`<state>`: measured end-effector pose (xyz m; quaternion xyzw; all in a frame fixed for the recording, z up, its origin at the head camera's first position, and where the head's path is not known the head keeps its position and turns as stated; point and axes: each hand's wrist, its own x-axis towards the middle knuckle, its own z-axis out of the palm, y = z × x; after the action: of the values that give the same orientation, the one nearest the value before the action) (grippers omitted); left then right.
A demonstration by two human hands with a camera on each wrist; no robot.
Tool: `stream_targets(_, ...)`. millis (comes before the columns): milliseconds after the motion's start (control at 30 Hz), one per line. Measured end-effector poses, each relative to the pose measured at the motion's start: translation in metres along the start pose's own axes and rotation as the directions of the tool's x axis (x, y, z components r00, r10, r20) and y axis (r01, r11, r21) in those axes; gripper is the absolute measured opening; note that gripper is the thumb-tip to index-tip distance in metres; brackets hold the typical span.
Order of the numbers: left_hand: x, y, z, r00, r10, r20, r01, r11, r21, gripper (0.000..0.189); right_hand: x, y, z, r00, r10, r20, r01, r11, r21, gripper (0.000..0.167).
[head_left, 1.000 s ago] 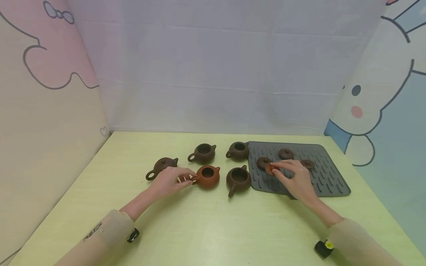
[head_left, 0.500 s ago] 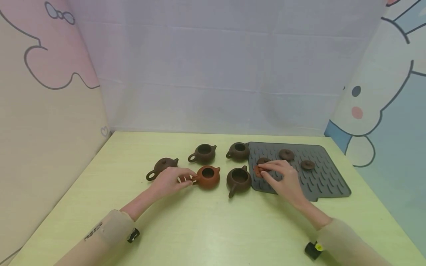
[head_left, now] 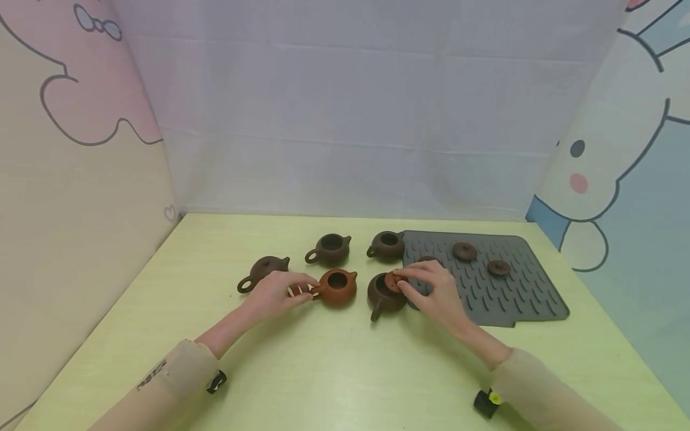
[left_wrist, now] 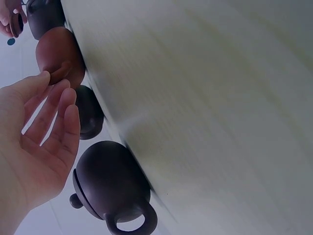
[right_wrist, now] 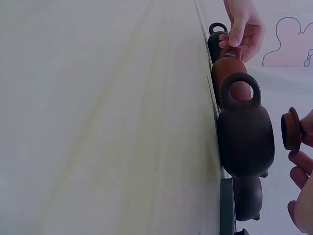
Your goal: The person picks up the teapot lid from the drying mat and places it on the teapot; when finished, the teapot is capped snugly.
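Note:
My left hand (head_left: 280, 293) pinches the handle of a reddish-brown teapot (head_left: 338, 288) between thumb and fingers; the pot stands lidless on the table. In my right hand (head_left: 433, 293) is a reddish-brown lid (head_left: 395, 281), pinched by its top. It hangs over the rim of a dark lidless teapot (head_left: 384, 296), and the right wrist view shows the lid (right_wrist: 291, 129) tipped on edge in that view, apart from the dark pot (right_wrist: 244, 139). Just left of my left hand sits a dark teapot with its lid on (left_wrist: 112, 181).
Two more dark lidless teapots stand behind, one at centre (head_left: 330, 248) and one farther right (head_left: 387, 245). A grey ridged mat (head_left: 530, 287) carries dark lids, among them one at the back (head_left: 464, 251) and one at the right (head_left: 498, 267); another is partly behind my right hand.
My right hand has carried the reddish-brown lid left, from over the mat to over the near dark teapot. My left hand has stayed at the reddish-brown teapot's handle.

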<state>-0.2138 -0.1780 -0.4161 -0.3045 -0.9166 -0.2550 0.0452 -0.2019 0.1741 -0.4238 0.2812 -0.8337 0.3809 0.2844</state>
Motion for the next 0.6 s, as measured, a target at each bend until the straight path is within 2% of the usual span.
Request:
stream_targets(333,-0.001,0.001,0.0,1.0,-0.013,0.0,0.013,1.0,-0.004,0.024,0.012,-0.013,0.022,0.999,-0.035,0.02,0.033,0.998,0.055,0.023)
stream_targets(600,0.0,0.001,0.0,1.0,0.019,-0.013,-0.019,1.0,-0.008,0.024,0.02,-0.022,0.038,0.998,-0.048,0.042,0.045,0.996,0.075,0.021)
